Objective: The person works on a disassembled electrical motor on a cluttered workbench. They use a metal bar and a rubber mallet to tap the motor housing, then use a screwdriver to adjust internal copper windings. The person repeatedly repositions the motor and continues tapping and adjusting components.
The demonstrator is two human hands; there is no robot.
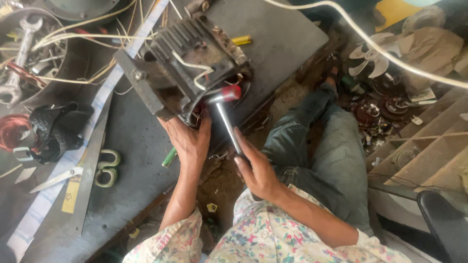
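Note:
A dark, finned electric motor (183,63) lies tilted at the edge of a grey metal bench (141,141), with white wires looping over it. My left hand (187,141) braces the motor's lower end, fingers against its open face. In my right hand (256,170) I grip the shiny metal handle of a small hammer (225,109). Its red head rests against the motor's rim, just right of my left hand.
Scissors with pale green handles (97,170) and a long metal ruler (92,156) lie on the bench at left. A spanner (19,53), a black glove (56,129), a yellow cylinder (241,40), a white fan blade (373,58) and steps (419,151) surround me.

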